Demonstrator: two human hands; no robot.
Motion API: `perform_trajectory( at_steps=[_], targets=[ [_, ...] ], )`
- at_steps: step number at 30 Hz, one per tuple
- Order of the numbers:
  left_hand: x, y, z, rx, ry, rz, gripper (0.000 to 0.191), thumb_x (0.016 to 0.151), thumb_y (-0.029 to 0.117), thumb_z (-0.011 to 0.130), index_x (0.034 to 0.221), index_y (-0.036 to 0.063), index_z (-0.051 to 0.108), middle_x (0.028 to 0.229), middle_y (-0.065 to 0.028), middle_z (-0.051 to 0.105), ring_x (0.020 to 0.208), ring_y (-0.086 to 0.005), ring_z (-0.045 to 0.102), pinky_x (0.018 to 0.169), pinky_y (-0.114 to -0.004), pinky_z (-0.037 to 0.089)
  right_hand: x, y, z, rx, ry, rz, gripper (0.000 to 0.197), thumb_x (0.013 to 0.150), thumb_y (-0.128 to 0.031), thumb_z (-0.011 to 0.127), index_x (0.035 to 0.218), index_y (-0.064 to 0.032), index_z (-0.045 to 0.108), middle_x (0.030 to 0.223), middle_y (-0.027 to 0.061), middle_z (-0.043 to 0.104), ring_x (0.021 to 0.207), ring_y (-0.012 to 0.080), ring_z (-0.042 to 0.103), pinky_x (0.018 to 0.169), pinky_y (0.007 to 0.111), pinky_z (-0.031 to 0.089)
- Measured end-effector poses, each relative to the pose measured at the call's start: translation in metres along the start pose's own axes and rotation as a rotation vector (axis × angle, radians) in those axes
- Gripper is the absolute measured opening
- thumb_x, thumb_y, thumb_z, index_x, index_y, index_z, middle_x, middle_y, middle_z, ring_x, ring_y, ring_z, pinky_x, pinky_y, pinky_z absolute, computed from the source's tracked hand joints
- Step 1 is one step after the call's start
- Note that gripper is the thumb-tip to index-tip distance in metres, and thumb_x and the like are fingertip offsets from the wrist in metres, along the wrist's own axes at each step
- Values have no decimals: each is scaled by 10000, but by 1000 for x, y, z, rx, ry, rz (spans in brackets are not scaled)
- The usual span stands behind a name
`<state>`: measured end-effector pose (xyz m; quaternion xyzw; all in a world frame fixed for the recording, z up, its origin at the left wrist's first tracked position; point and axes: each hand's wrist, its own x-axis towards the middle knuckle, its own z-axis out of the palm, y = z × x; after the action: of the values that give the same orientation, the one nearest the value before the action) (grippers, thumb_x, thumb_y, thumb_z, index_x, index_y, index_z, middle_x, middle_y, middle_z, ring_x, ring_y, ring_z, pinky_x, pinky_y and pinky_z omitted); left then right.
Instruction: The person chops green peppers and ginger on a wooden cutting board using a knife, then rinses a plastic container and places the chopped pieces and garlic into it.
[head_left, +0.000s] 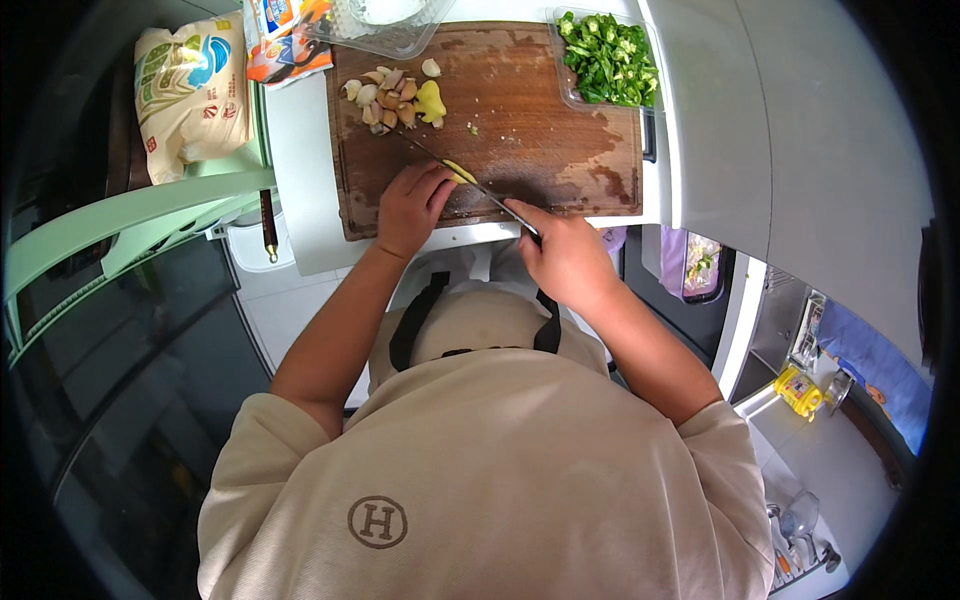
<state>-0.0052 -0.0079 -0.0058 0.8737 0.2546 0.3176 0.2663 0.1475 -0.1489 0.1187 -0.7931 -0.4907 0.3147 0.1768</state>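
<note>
My right hand (566, 251) is closed around the handle of a kitchen knife (491, 196), its forefinger stretched along the blade. The blade runs up and left across a wooden cutting board (525, 67). A yellow piece of ginger (459, 172) lies against the blade, and the fingertips of my left hand (412, 202) hold it to the board. Beyond the blade's tip, garlic cloves (388, 97), some peeled and some in their skins, sit in a pile. A larger peeled chunk of ginger (430, 102) touches the pile's right side. Small pale scraps dot the board's middle.
A clear plastic tray of chopped green peppers (609, 60) overlaps the board's far right corner. Another clear plastic container (382, 30) overlaps its far left edge, beside an orange printed packet (289, 45). A large beige bag (195, 97) rests on a green shelf (150, 199) at left. An open bin (703, 262) holds scraps at right.
</note>
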Motion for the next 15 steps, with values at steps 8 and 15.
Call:
perform_trajectory(
  at_steps=[8, 15],
  targets=[
    [-3, -3, 2, 20, -3, 26, 195, 745, 112, 731, 914, 67, 643, 953, -101, 619, 828, -293, 604, 720, -372, 515, -4, -3, -6, -58, -68, 30, 412, 772, -54, 601, 1183, -69, 600, 851, 232, 651, 735, 395, 631, 707, 444, 521],
    [-3, -7, 1, 19, -57, 18, 180, 739, 115, 734, 876, 51, 637, 918, -110, 611, 825, -305, 589, 730, -386, 503, 2, -12, -9, -80, -173, 112, 398, 772, -82, 602, 1170, -63, 601, 749, 254, 630, 704, 412, 629, 700, 467, 524]
  ],
)
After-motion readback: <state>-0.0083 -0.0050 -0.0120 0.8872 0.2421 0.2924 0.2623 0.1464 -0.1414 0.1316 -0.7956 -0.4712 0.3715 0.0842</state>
